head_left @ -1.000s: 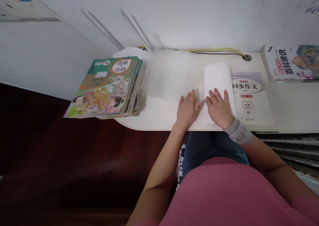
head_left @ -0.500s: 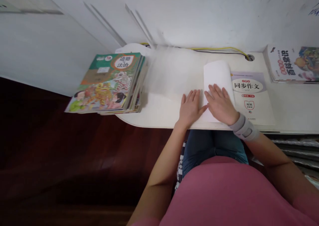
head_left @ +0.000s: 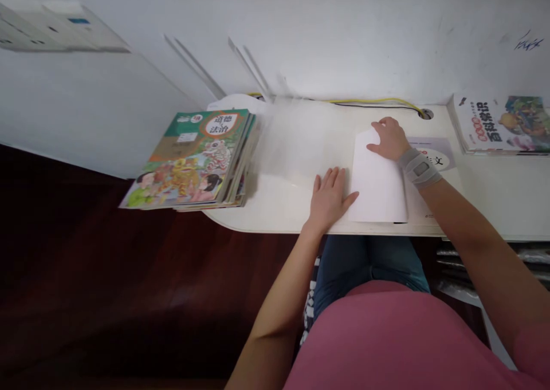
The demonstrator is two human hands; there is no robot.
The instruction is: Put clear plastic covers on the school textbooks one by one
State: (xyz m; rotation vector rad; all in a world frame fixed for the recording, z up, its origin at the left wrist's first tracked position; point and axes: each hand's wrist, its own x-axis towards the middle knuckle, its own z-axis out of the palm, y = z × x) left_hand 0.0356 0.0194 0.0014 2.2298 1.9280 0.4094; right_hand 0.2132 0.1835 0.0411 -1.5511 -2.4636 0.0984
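Observation:
A white sheet (head_left: 378,189), folded over at its right side, lies by a pale composition book (head_left: 447,144) with Chinese lettering and partly covers it. My right hand (head_left: 389,138), with a grey wrist brace, rests at the sheet's top end; its thumb and curved fingers are apart. The right wrist and forearm hide much of the book's cover. Flat on the desk, just left of the sheet, my left hand (head_left: 329,198) has its fingers stretched out and its thumb at the sheet's left edge. A clear plastic sheet (head_left: 292,138) lies beyond the left hand.
A stack of schoolbooks (head_left: 189,161) overhangs the left end of the white desk (head_left: 275,212). More books (head_left: 498,126) lie at the back right. A yellow cable (head_left: 378,99) runs along the wall into a desk hole (head_left: 426,114).
My right hand has moved from the sheet's middle up to its top end. The sheet's raised, rounded top now looks flatter. My left hand has stayed in place; the view has tilted slightly up.

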